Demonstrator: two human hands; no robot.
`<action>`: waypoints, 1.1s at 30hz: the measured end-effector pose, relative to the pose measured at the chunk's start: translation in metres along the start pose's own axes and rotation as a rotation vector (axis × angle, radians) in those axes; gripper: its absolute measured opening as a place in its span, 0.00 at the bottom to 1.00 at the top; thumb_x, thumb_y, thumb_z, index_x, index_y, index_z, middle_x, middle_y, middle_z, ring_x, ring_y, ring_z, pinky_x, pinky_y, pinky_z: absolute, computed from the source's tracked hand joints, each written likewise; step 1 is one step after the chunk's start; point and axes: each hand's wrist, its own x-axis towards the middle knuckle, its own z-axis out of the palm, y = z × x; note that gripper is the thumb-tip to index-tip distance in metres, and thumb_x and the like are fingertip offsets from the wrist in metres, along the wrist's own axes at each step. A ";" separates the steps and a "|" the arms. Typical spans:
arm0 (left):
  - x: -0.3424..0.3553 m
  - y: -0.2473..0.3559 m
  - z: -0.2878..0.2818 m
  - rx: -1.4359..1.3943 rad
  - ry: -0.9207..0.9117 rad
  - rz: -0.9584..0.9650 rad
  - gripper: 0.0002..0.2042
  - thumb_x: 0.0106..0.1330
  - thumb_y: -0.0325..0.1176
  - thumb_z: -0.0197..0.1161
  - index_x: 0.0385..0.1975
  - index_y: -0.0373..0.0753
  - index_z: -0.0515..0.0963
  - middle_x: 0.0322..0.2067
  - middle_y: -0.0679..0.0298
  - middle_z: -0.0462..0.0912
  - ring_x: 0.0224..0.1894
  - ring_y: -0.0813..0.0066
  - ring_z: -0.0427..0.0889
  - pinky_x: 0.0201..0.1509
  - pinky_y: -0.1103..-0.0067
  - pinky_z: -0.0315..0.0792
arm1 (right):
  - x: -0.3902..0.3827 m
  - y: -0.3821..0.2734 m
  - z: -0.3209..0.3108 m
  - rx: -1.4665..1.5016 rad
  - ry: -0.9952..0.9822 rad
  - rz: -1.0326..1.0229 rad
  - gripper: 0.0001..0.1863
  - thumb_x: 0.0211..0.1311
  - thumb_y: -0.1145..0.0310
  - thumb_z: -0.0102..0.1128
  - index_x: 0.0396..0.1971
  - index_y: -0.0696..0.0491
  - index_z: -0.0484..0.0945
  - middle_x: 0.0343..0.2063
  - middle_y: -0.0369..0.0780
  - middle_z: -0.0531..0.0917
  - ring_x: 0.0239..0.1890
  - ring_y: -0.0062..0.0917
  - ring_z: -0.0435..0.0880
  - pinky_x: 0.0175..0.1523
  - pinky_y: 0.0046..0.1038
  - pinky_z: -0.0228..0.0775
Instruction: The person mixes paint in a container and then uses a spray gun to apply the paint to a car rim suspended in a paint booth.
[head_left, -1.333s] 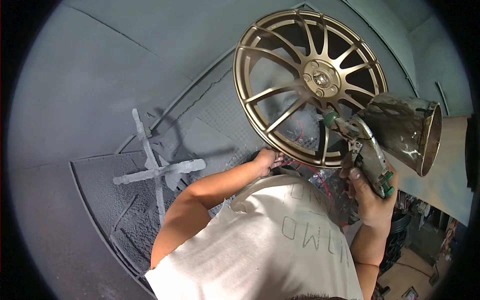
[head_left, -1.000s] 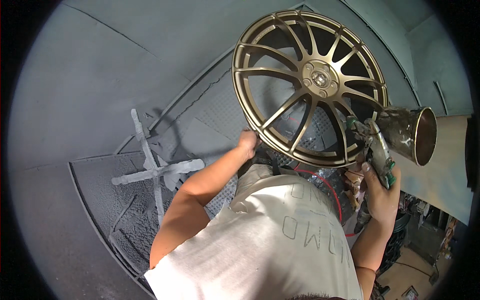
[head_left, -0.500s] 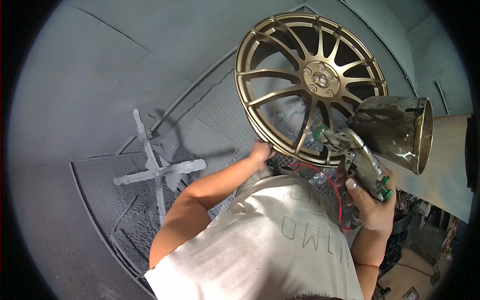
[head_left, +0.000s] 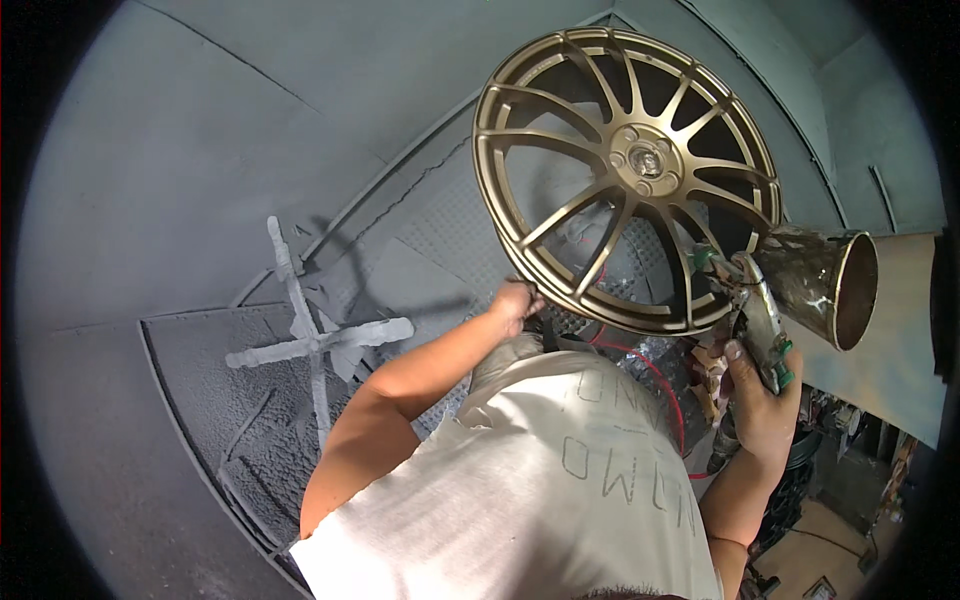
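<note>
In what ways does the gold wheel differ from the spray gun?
The wheel is round with an even gold finish; the spray gun is irregular in shape, and its surface is stained and patchy. The wheel looks larger than the spray gun. The right hand grips the spray gun, while the wheel has the left hand at its lower-left edge. Both look metallic.

Below you, the grey floor (head_left: 450, 245) carries a grey-coated, cross-shaped stand (head_left: 314, 343); a thin rod (head_left: 250, 425) lies nearer the floor's left edge.
</note>
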 end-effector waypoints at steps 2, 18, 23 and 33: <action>0.010 0.017 -0.013 -0.007 0.013 0.068 0.12 0.67 0.22 0.43 0.44 0.37 0.75 0.40 0.64 0.80 0.37 0.75 0.79 0.39 0.79 0.77 | 0.004 0.001 -0.001 -0.010 -0.010 -0.003 0.21 0.62 0.74 0.63 0.53 0.63 0.71 0.35 0.38 0.82 0.31 0.16 0.78 0.32 0.17 0.68; -0.023 -0.008 0.024 0.171 -0.037 -0.080 0.10 0.72 0.30 0.47 0.47 0.44 0.75 0.41 0.69 0.81 0.40 0.80 0.78 0.42 0.79 0.76 | -0.013 -0.025 0.014 0.200 -0.315 -0.059 0.24 0.55 0.77 0.65 0.51 0.69 0.71 0.37 0.47 0.82 0.37 0.25 0.81 0.42 0.24 0.72; -0.027 -0.023 0.013 0.349 -0.211 -0.222 0.14 0.70 0.25 0.46 0.50 0.43 0.74 0.42 0.69 0.80 0.41 0.75 0.78 0.51 0.72 0.73 | -0.021 -0.012 0.014 0.181 -0.147 -0.059 0.25 0.55 0.78 0.63 0.53 0.68 0.70 0.37 0.45 0.82 0.38 0.26 0.81 0.45 0.25 0.72; -0.006 0.010 -0.005 0.101 -0.046 -0.071 0.12 0.71 0.27 0.46 0.49 0.41 0.75 0.41 0.66 0.82 0.42 0.74 0.80 0.46 0.76 0.77 | -0.015 0.013 -0.011 -0.050 0.096 0.072 0.26 0.61 0.72 0.63 0.57 0.63 0.68 0.37 0.42 0.84 0.33 0.19 0.82 0.29 0.17 0.70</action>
